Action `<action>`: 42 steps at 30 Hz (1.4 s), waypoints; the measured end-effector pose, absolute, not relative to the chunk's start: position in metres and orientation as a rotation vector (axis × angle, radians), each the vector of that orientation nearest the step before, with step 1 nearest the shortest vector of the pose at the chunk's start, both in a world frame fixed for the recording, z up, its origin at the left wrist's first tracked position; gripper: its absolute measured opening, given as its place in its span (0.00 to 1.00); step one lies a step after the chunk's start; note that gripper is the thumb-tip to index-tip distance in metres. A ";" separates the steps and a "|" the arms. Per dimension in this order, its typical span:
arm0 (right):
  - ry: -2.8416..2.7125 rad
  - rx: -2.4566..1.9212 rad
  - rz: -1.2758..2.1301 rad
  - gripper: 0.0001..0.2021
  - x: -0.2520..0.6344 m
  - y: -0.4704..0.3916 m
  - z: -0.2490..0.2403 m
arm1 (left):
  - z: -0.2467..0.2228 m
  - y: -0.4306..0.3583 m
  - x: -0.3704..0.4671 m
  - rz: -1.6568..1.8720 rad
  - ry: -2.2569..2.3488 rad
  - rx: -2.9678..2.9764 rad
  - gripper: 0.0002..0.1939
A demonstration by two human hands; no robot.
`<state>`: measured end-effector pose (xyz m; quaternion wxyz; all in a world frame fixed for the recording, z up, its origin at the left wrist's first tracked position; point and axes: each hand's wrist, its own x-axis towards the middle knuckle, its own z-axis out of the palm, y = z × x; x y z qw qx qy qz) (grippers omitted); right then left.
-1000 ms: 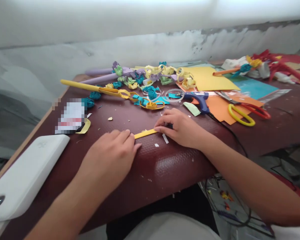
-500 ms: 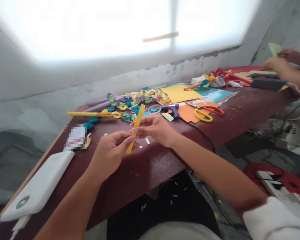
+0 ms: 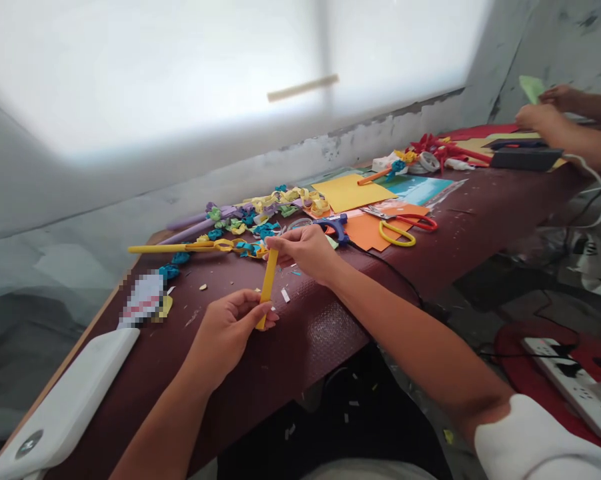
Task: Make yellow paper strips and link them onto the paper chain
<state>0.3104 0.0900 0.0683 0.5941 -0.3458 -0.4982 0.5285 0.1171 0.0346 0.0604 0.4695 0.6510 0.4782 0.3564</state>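
Observation:
A narrow yellow paper strip [image 3: 269,280] is stretched between my two hands above the table. My left hand [image 3: 230,330] pinches its lower end between thumb and fingers. Its upper end is gripped by the fingertips of my right hand [image 3: 307,252]. Just behind my right hand lies a blue glue gun [image 3: 336,228], partly hidden by it. Yellow and blue paper loops [image 3: 247,248] are joined to a yellow rolled stick [image 3: 160,249], left of my right hand. Small paper scraps [image 3: 285,295] are scattered beneath the strip.
Scissors [image 3: 400,230] with red and yellow handles rest on orange paper [image 3: 363,233]. Yellow sheets [image 3: 353,193] lie behind. A white power bank [image 3: 75,393] occupies the left edge. At far right another person's hands [image 3: 543,113] hold green paper. A power strip [image 3: 575,387] sits below.
My hands have moved apart along the yellow strip: the right up to its top end, the left down to its bottom end. The camera view has shifted slightly.

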 end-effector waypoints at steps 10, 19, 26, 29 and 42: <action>-1.003 -0.715 0.900 0.21 0.355 0.098 0.102 | 0.052 0.029 0.105 0.941 1.138 1.672 0.13; -1.534 -0.761 0.888 0.22 0.319 0.065 0.082 | 0.068 0.045 0.122 1.046 0.888 1.555 0.17; -1.810 -1.400 0.136 0.18 0.354 0.140 0.097 | 0.053 0.047 0.127 1.101 0.775 1.273 0.12; -1.995 -1.515 0.082 0.11 0.350 0.161 0.086 | 0.051 0.047 0.124 1.127 0.765 1.218 0.11; -2.212 -1.725 -0.251 0.16 0.339 0.170 0.057 | 0.044 0.048 0.126 1.209 0.703 1.114 0.12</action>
